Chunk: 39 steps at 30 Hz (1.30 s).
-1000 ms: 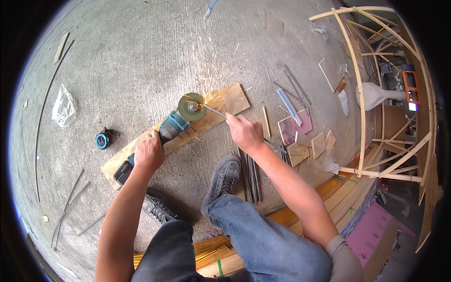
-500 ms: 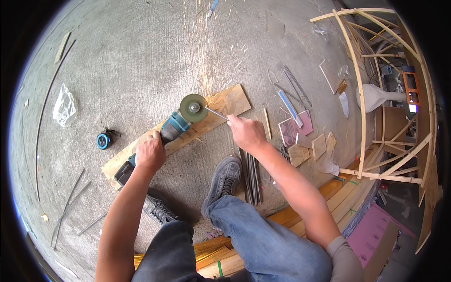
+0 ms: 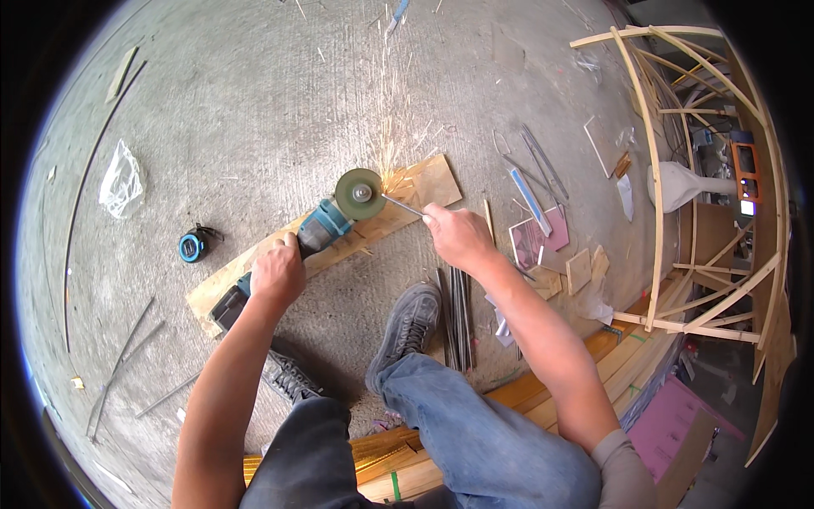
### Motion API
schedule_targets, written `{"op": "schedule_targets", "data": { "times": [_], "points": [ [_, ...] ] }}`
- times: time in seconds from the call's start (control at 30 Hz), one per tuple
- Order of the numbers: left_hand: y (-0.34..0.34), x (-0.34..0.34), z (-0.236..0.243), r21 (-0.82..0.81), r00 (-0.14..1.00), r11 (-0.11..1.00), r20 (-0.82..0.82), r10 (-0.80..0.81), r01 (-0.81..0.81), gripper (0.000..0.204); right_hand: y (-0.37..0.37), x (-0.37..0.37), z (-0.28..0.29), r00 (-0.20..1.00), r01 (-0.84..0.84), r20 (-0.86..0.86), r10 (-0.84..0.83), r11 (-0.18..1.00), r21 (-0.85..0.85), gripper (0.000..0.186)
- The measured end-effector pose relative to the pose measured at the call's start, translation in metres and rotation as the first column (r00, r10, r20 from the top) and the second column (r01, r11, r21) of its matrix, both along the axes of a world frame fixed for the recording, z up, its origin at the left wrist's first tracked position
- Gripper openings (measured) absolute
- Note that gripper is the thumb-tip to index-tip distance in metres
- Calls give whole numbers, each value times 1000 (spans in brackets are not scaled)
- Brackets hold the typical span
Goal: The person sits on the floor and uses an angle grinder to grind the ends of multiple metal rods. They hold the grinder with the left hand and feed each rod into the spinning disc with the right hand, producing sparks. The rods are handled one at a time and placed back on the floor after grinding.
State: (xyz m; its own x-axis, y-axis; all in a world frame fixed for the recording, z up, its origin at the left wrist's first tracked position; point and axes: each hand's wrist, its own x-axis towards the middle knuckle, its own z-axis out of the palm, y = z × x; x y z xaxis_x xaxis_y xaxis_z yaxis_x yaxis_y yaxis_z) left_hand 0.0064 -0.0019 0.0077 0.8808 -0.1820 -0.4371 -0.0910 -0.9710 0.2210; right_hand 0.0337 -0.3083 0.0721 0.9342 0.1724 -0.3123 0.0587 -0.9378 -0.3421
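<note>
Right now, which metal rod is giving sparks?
The rod in the right hand, its tip at the grinding disc; the other rods lie on the floor.

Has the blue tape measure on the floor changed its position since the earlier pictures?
No. The tape measure keeps about the same gap and direction from the plastic bag; both shift together in view, probably because the camera moved.

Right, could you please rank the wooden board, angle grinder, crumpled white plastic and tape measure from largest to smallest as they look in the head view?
1. Wooden board
2. Angle grinder, partly covered by the left hand
3. Crumpled white plastic
4. Tape measure
</note>
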Motion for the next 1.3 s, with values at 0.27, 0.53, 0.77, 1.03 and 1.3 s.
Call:
{"op": "schedule_targets", "data": {
  "times": [0.27,0.53,0.77,1.03,1.3],
  "points": [
    [1,1,1,-12,1000,1000,2,4,-4,22,-2,1,-5,998,44,-56,-40,997,69,22],
    [2,0,-1,-27,1000,1000,19,-4,5,21,-6,9,-10,964,126,-263,-50,951,284,26],
    [5,-2,-6,-39,1000,999,23,5,-4,19,-3,17,0,704,516,-697,-136,773,369,30],
    [2,0,-1,-29,1000,1000,9,1,-1,19,-19,2,-18,344,869,-939,-11,382,314,31],
    [1,1,1,-20,1000,1000,-6,7,-7,21,-58,-23,-5,904,426,-276,-327,626,653,25]
  ]
}}
